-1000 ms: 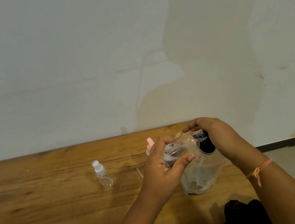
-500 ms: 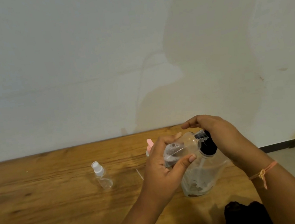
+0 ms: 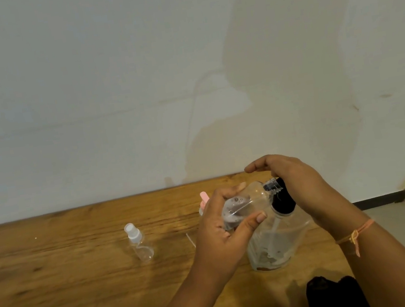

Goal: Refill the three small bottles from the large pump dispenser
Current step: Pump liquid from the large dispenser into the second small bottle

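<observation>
The left hand (image 3: 224,238) is gripping the small bottle (image 3: 250,197) sideways, its neck pointing at the pump (image 3: 284,203) under the straight fingers (image 3: 258,167) of the right hand (image 3: 297,179).

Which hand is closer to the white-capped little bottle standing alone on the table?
Left. The left hand, gripping another small bottle, is just right of the white-capped bottle; the right hand is farther right, over the pump dispenser.

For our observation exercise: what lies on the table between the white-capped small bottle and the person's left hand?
Head view: bare table wood, apart from a thin white stick near the left hand.
</observation>
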Available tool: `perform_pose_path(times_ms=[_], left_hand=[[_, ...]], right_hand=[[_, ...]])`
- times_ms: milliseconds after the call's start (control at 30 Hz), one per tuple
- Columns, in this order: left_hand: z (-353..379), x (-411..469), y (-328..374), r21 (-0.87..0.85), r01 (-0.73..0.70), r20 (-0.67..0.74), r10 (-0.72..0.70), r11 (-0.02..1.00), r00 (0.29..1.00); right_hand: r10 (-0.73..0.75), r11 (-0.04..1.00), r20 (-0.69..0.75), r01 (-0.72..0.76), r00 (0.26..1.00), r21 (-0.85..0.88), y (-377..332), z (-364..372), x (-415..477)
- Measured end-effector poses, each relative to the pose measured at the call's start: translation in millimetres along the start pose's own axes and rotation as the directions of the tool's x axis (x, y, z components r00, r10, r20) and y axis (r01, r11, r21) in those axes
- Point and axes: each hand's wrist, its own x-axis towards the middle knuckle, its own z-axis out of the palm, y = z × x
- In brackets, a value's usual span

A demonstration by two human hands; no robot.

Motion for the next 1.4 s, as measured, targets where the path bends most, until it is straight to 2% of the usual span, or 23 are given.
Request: perform_pose_path(times_ms=[133,267,367,467,533,600,667,733,900,933,1033,1100,1200,1300,1400], left_hand=[[0.0,-2.0,-2.1,0.066,0.011,0.016,-0.012,0.998,1.000],[-0.8,-1.4,-3.8,0.077,0.030,0.003,-0.031,0.997,1.000],[-1.1,-1.8,-0.7,0.062,0.021,0.013,-0.022,0.998,1.000],[-1.0,-1.5,2.0,0.047,0.005,0.019,-0.005,0.999,1.000],[-0.6,-1.1,3.4,0.054,-0.005,0.013,0.004,0.999,1.000],[-0.7,-1.3,2.6,0.056,-0.003,0.014,0.002,0.998,1.000],[-1.5,-1.5,-0.2,0.102,0.006,0.027,-0.008,0.995,1.000],[-2.9,-1.7,-1.7,0.155,0.015,0.019,-0.018,0.988,1.000],[-2.9,-1.9,6.6,0.222,0.004,0.013,-0.007,0.975,1.000],[-3.6,-0.9,6.2,0.218,0.003,0.012,-0.006,0.976,1.000],[-4.4,-0.1,2.6,0.202,0.007,0.004,-0.008,0.979,1.000],[-3.7,-0.2,2.8,0.192,0.006,0.011,-0.008,0.981,1.000],[-2.9,1.2,2.0,0.186,0.014,0.020,-0.018,0.982,1.000],[-3.8,2.3,-0.8,0.210,0.035,0.015,-0.039,0.977,0.999],[-4.2,1.8,-0.6,0.226,0.042,0.020,-0.047,0.973,0.999]], right_hand=[[0.302,0.953,0.076,-0.301,0.950,-0.034,-0.3,4.7,17.7],[0.361,0.932,0.075,-0.360,0.929,-0.037,2.7,7.3,23.9],[0.284,0.959,0.047,-0.285,0.958,0.004,1.9,4.9,13.6],[-0.029,1.000,-0.042,0.029,0.999,-0.002,2.5,0.5,-6.2],[-0.119,0.993,-0.060,0.119,0.991,-0.003,2.0,-2.0,-13.0],[0.003,1.000,-0.015,-0.003,1.000,0.000,-0.7,-0.8,-2.3],[0.240,0.971,0.040,-0.240,0.970,-0.008,-3.9,0.8,8.1],[0.310,0.950,0.065,-0.308,0.948,-0.045,-1.4,3.6,15.6],[0.312,0.950,0.149,-0.305,0.938,-0.072,-0.5,3.3,15.3],[0.267,0.964,0.139,-0.261,0.954,-0.057,-2.1,2.2,11.7],[-0.021,1.000,0.032,0.022,0.999,-0.013,-0.9,-2.0,-4.8],[-0.046,0.998,0.006,0.045,0.999,0.035,-1.3,-3.5,-10.7],[0.097,0.995,0.026,-0.097,0.995,-0.006,-3.4,-0.5,-1.0],[0.286,0.958,0.113,-0.282,0.952,-0.048,-10.4,2.2,6.5],[0.364,0.931,0.202,-0.347,0.909,-0.113,-9.1,2.5,10.2]])
